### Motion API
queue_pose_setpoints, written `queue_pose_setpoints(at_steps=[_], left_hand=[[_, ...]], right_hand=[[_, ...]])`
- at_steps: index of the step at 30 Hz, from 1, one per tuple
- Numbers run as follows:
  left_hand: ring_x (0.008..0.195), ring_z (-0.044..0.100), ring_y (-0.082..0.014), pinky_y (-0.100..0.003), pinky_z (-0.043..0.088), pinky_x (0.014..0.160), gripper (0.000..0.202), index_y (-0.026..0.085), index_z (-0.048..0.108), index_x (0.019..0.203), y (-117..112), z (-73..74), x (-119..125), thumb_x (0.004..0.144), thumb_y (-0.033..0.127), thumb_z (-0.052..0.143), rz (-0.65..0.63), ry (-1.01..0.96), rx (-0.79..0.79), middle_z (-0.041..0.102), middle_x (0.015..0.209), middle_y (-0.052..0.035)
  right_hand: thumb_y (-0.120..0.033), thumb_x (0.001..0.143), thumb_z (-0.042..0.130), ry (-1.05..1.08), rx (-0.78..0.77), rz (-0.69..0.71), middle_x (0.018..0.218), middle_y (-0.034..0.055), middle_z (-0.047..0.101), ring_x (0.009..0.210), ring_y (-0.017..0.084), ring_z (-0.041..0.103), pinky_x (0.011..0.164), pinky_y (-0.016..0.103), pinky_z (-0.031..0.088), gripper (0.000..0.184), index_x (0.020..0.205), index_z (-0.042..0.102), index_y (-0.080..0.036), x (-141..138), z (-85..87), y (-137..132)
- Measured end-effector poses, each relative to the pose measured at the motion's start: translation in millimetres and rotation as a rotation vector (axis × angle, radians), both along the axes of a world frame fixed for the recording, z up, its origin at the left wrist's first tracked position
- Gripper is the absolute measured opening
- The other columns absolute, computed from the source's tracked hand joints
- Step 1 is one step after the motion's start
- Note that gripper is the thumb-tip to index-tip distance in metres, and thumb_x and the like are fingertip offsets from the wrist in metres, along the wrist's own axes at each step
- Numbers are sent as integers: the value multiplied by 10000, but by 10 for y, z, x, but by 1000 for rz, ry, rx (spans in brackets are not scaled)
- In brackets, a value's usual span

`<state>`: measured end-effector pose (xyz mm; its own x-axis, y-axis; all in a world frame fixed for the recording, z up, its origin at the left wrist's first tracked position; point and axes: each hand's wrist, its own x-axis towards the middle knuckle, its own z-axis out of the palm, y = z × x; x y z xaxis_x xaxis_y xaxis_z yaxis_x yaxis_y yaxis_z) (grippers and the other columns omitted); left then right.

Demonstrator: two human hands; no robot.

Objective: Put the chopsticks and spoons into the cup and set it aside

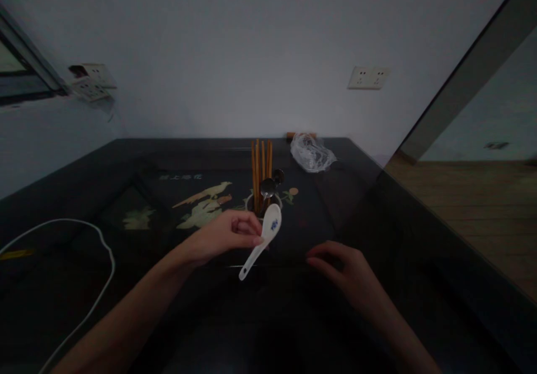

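My left hand (236, 229) pinches a white ceramic soup spoon (263, 239) with a blue motif in its bowl. The spoon's bowl points up and its handle slants down to the left. Behind it stands a holder (250, 204) with several wooden chopsticks (257, 175) and metal spoons (267, 187) upright in it. The spoon and my left hand partly hide this holder. Over the table on the right, my right hand (342, 262) is loosely curved, thumb and fingertips slightly apart, with nothing seen between them.
The dark glossy table (293, 318) has a bird and flower picture on it. A clear plastic bag (311, 153) lies at the back, with a brown rod-like thing (290, 136) behind it. A white cable (109, 251) curves along the left. A wall (235, 55) closes off the far side.
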<state>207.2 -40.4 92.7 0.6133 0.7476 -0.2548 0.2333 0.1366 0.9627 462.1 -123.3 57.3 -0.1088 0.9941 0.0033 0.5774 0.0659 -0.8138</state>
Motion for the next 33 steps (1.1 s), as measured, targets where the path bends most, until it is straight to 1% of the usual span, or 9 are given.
queue_pose_setpoints(at_steps=[3, 5, 9, 12, 16, 21, 25, 29, 33], left_hand=[[718, 646, -142, -313, 473, 763, 232, 155, 594, 788, 26, 39, -10, 645, 251, 749, 130, -31, 75, 705, 759, -6], [708, 652, -146, -322, 480, 773, 281, 159, 602, 855, 37, 62, -3, 636, 247, 755, 184, -69, 108, 703, 735, -4], [739, 664, -156, -329, 483, 816, 405, 148, 627, 1028, 68, 92, 23, 652, 245, 743, 196, -82, 158, 718, 756, -19], [784, 669, -167, -334, 483, 836, 412, 144, 647, 1054, 133, 97, 40, 671, 272, 729, 183, -62, 195, 733, 850, -46], [762, 673, -169, -329, 496, 803, 439, 134, 631, 1086, 287, 103, 40, 677, 259, 732, 227, -38, 229, 732, 823, -51], [751, 672, -159, -299, 496, 751, 409, 140, 612, 1093, 481, 133, 41, 715, 263, 707, 258, -31, 243, 725, 820, -55], [751, 675, -164, -284, 491, 721, 385, 134, 620, 1077, 568, 124, 96, 724, 260, 706, 281, 1, 297, 727, 806, -69], [782, 687, -186, -311, 508, 757, 391, 115, 636, 1066, 600, 103, 153, 709, 255, 711, 344, -2, 353, 736, 874, -90], [827, 684, -195, -324, 510, 807, 331, 108, 672, 1004, 609, 157, 154, 705, 246, 707, 446, -24, 465, 739, 882, -88]], right_hand=[[-272, 836, 602, -32, -2, 39, 838, 38, 712, 784, 187, 657, 716, 294, 492, 122, 829, 694, -193, -55, -5, -16], [-256, 840, 602, -53, -4, 53, 842, 41, 712, 782, 186, 656, 716, 296, 491, 113, 831, 694, -192, -74, -2, -26], [-234, 842, 610, -75, -17, 69, 841, 45, 709, 780, 185, 653, 715, 297, 486, 98, 837, 694, -182, -109, 17, -30], [-214, 839, 618, -82, -27, 74, 831, 41, 706, 766, 179, 650, 704, 292, 482, 83, 840, 692, -178, -131, 25, -30], [-205, 838, 623, -95, -8, 75, 823, 34, 702, 756, 170, 645, 698, 282, 476, 76, 847, 695, -182, -134, 1, -42], [-203, 842, 618, -96, 4, 76, 814, 28, 697, 746, 166, 642, 687, 276, 470, 77, 838, 694, -189, -128, -25, -57], [-201, 840, 617, -104, -1, 78, 817, 29, 698, 755, 169, 643, 684, 275, 469, 73, 843, 689, -187, -144, 2, -60], [-205, 841, 617, -124, -20, 76, 804, 27, 697, 732, 163, 637, 673, 266, 465, 74, 847, 689, -190, -162, 10, -62], [-224, 847, 620, -133, -19, 82, 816, 28, 699, 751, 169, 641, 689, 272, 466, 77, 853, 690, -192, -164, -16, -71]])
